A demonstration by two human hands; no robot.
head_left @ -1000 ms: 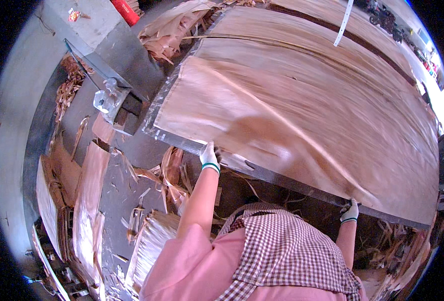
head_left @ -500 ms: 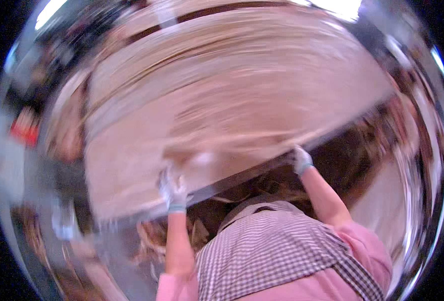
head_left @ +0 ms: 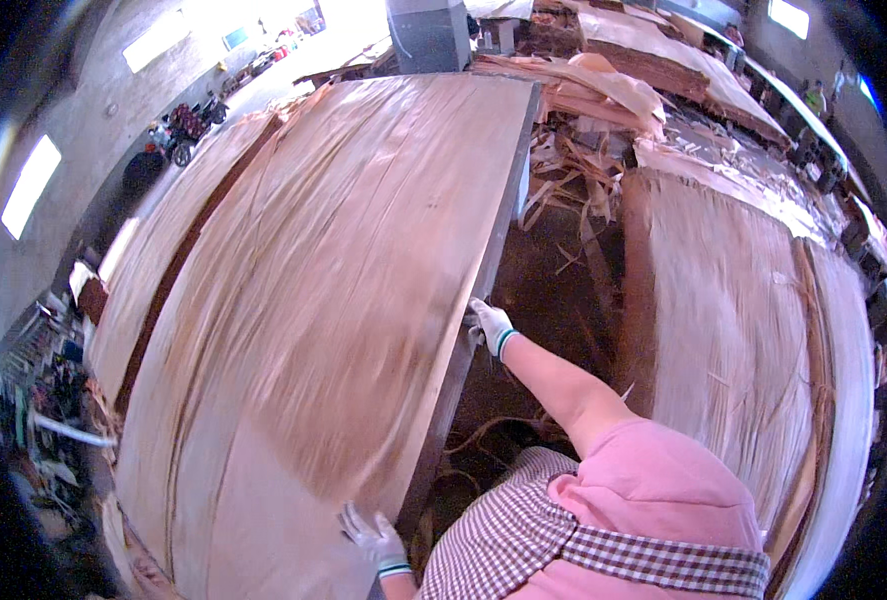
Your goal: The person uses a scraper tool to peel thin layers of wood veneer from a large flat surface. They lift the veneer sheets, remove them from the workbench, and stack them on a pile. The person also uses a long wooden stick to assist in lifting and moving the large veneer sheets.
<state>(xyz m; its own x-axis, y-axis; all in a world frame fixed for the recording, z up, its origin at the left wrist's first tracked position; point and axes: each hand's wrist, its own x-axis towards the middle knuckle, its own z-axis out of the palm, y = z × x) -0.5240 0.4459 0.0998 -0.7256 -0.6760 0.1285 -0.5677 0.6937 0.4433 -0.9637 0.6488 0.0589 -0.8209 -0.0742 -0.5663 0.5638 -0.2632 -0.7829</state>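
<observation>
A wide, thin sheet of pale wood veneer lies before me on top of a broad layer of sheets, with a brown stained area on its surface. My right hand, in a white glove with a green-striped cuff, is closed at the sheet's right edge, fingertips over the rim. Its other fingers are partly hidden below. Near the lower end of the sheet, my left hand, gloved alike, has its fingers spread over the surface. Whether its palm presses down cannot be made out.
A second veneer stack stands to the right, across a dark gap. Torn veneer strips litter the gap's far end. A grey pillar rises beyond the sheets. Motorbikes stand along the left wall.
My view has swung so the sheet's edge now runs steeply away from me. The right hand stays at that edge; the left appears lower in view, fingers spread. The blur has mostly cleared.
</observation>
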